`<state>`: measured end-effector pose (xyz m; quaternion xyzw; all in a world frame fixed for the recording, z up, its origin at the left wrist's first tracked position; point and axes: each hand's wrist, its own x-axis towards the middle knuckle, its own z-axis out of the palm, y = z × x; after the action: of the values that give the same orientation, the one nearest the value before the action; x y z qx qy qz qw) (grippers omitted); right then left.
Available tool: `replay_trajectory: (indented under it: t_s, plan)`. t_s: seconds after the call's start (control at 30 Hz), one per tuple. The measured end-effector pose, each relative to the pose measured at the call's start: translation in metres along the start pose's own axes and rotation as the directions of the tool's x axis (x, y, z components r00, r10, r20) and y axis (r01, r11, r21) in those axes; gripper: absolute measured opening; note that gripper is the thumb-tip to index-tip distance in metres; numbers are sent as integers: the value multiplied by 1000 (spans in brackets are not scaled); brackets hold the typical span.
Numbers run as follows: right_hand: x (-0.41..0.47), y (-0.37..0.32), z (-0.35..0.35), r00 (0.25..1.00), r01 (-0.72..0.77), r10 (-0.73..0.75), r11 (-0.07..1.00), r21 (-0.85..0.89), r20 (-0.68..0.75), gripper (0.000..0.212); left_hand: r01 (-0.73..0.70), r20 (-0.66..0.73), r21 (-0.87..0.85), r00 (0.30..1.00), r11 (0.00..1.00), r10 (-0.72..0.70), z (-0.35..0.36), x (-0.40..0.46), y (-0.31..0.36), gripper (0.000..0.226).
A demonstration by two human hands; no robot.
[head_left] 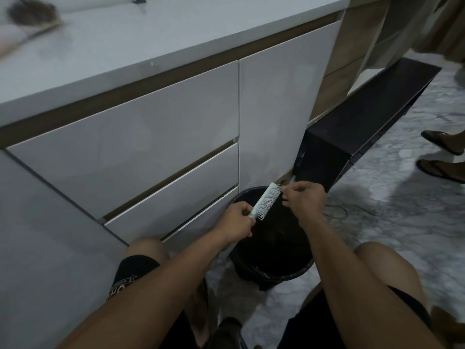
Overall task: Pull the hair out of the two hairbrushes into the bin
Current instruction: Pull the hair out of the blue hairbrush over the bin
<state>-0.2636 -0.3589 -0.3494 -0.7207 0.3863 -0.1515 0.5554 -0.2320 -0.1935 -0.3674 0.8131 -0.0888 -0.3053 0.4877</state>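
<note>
Left hand (237, 219) gripped handle of white plastic hairbrush (267, 200), held over round black bin (273, 258) on floor. Right hand (303, 199) pinched at bristles near brush tip. Hair not clearly visible there. Second hair-clogged wooden brush (32, 13) lay far off on white counter (141, 44), seemingly untouched; roughly half left.

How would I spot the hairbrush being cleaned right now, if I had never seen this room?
Find the long white cabinet with flat drawer fronts, then the round black bin on the floor at its foot. Just above the bin, the left hand grips the handle of a slim white plastic hairbrush; its pale bristles face the right hand, and it stands out bright against the dark bin.
</note>
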Motion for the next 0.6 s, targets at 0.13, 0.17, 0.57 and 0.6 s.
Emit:
replay_trajectory:
  t_s: [0.13,0.17,0.57,0.6]
  plan:
    - [0,-2,3,992,117,-110,985,-125,63,19,-11,-17,22,1000,1000,11,-6,-6,-1,20]
    - [-4,-3,5,984,131,-117,986,-104,132,19,-18,-19,18,1000,1000,18,-7,-8,-1,20]
    - [-19,-21,16,997,-44,56,973,227,-45,11,-74,-46,-22,996,997,73,-20,-29,11,13]
    - [-18,-21,16,997,-52,64,975,217,-49,13,-73,-52,-27,996,997,72,-21,-30,13,15]
